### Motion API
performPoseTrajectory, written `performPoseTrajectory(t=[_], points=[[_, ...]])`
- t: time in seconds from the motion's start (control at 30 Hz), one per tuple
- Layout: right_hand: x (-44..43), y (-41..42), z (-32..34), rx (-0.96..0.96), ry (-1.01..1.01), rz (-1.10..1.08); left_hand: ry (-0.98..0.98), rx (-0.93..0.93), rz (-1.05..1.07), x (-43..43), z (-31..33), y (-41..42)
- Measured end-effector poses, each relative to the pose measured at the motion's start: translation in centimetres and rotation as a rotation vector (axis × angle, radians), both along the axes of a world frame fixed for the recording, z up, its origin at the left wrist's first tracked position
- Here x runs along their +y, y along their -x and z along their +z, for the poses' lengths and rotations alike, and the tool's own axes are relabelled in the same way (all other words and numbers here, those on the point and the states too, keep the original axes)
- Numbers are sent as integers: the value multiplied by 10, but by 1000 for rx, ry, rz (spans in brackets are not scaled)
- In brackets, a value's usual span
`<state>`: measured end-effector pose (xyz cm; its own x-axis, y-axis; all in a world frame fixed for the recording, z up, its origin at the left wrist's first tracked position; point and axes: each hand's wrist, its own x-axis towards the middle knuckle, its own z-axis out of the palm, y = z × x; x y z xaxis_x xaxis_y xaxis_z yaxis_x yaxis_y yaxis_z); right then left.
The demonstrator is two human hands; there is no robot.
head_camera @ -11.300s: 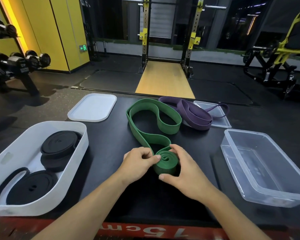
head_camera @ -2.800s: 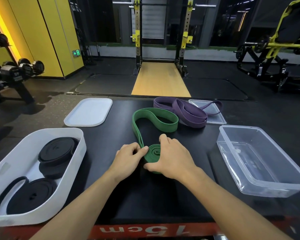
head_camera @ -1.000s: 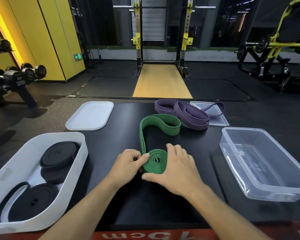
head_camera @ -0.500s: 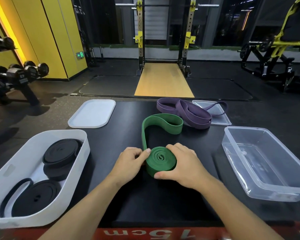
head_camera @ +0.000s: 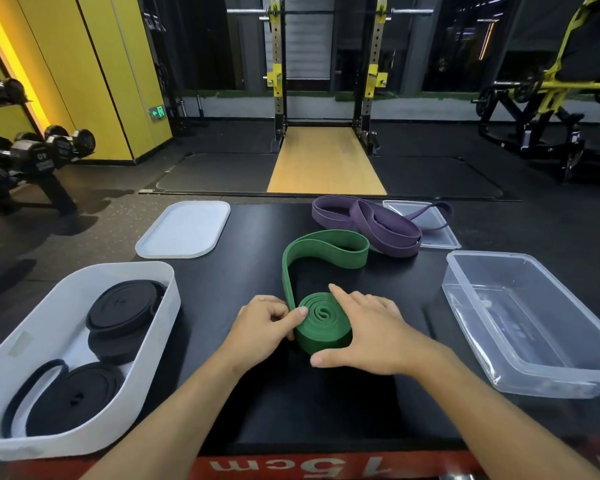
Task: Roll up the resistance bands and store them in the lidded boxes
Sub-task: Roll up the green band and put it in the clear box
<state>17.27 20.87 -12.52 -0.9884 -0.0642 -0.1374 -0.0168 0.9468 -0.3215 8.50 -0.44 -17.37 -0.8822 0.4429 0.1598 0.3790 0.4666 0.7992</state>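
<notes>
Flat green rubber resistance band (head_camera: pixel 321 320), half rolled, is held by both hands.
Well L of grip: white oval plastic box (head_camera: pixel 168 282) w/ rolled black bands (head_camera: pixel 122 306). Coil's L edge is pinched by left hand (head_camera: pixel 260 323); coil is cupped betw. thumb & fingers of right hand (head_camera: pixel 371 330). Beyond grip, to R: loose purple rubber band (head_camera: pixel 378 223). Well R: clear rectangular plastic box (head_camera: pixel 465 271).

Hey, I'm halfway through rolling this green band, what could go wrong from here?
The coil of the green band is held only by the left hand pinching it and the right hand cupping it; a slip could let it spring open. Its unrolled tail curves close to the purple band, so rolling on might drag that one off the clear lid.
</notes>
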Motion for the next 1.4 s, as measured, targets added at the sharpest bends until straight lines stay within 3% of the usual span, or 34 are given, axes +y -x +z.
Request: performPoseTrajectory(t=[0.2, 0.43, 0.63, 0.83, 0.97, 1.03, 1.2, 1.4], points=[[-32, -4, -1, 284, -269, -235, -3, 2, -5, 0, 3, -1], [-20, 4, -9, 298, -168, -161, -51, -28, 12, 0, 5, -4], [2, 17, 6, 125, -86, -11, -28, -58, 54, 1, 6, -4], [22, 34, 18, -250, 293, 138, -29, -104, 59, 0, 5, -5], [17, 35, 18, -291, 326, 116, -3, -72, 71, 0, 2, -4], [8, 27, 16, -244, 252, 74, 13, -47, 81, 0, 1, -3], [-23, -5, 18, -31, -174, -181, 12, -35, 89, 0, 0, -3], [-45, -3, 11, 203, -364, -237, 12, -31, 88, 0, 0, -2]])
